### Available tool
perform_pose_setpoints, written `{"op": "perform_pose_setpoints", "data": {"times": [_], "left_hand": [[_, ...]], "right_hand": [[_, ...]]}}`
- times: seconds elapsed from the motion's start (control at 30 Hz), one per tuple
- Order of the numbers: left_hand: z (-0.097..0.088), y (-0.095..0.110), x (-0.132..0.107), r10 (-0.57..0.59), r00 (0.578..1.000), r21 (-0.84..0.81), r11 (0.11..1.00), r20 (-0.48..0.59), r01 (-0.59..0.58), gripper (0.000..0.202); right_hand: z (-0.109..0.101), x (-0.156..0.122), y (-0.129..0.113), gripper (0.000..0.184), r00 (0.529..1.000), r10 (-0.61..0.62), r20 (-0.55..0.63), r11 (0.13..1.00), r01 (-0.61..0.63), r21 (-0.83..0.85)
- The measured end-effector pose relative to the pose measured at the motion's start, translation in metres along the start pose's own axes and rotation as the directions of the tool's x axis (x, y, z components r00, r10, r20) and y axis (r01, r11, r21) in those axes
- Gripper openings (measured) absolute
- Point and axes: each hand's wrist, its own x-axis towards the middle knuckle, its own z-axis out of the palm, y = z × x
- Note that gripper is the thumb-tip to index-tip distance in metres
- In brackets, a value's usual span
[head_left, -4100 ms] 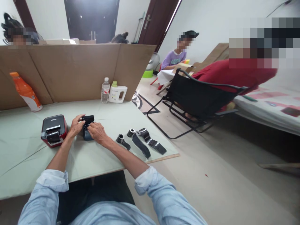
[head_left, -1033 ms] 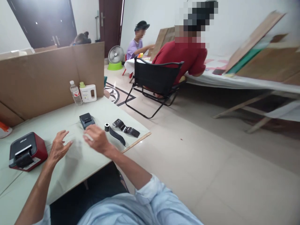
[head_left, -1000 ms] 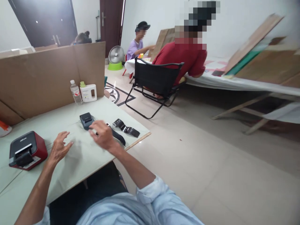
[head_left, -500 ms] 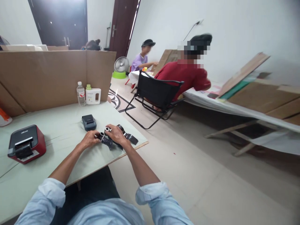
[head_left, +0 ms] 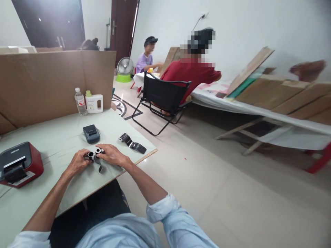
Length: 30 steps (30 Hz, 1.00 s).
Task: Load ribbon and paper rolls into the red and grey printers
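Observation:
Both my hands meet over the pale green table [head_left: 62, 137], each closed on a small black ribbon roll. My left hand [head_left: 78, 162] grips one roll [head_left: 91, 155] and my right hand [head_left: 111, 155] grips the other roll [head_left: 98, 151], with a dark ribbon tail [head_left: 99, 167] hanging between them. A small dark printer [head_left: 91, 133] lies just beyond my hands. A third roll with unrolled black ribbon [head_left: 132, 143] lies to the right near the table edge. A red and black label printer [head_left: 18, 167] sits at my left.
A water bottle [head_left: 80, 101] and a white jug [head_left: 94, 102] stand at the back by a cardboard screen [head_left: 51, 84]. A person in red sits in a black folding chair [head_left: 162, 100] to the right, another person beyond. Boards lie on a low table [head_left: 271, 103].
My hands left the small dark printer, swung right, picked up two ribbon rolls and drew them toward me. The camera view swung right.

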Motion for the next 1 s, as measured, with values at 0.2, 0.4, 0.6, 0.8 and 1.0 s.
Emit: {"op": "perform_pose_setpoints", "data": {"times": [0.2,0.4,0.6,0.8,1.0], "left_hand": [[0.003,0.008,0.000,-0.001,1.000,0.052,0.999,-0.009,0.001,0.021],[0.010,0.006,-0.004,-0.004,0.999,0.069,0.998,-0.034,0.007,0.021],[0.014,0.001,-0.005,0.009,0.999,0.067,0.998,-0.049,-0.006,0.020],[0.013,0.002,-0.007,0.020,0.999,0.069,0.997,-0.032,-0.018,0.022],[0.016,0.005,-0.006,-0.002,0.999,0.068,0.998,-0.053,0.005,0.022]], "right_hand": [[-0.059,-0.011,0.035,0.054,0.937,0.176,-0.302,0.923,-0.264,-0.280],[-0.073,-0.010,0.065,0.045,0.869,0.443,-0.218,0.804,-0.493,-0.331],[-0.041,0.000,0.057,0.037,0.940,0.322,-0.115,0.945,-0.312,0.096],[-0.019,0.011,0.041,0.045,0.976,0.206,0.068,0.883,-0.215,0.418],[-0.016,0.010,0.038,0.041,0.982,0.184,0.035,0.894,-0.183,0.408]]}}
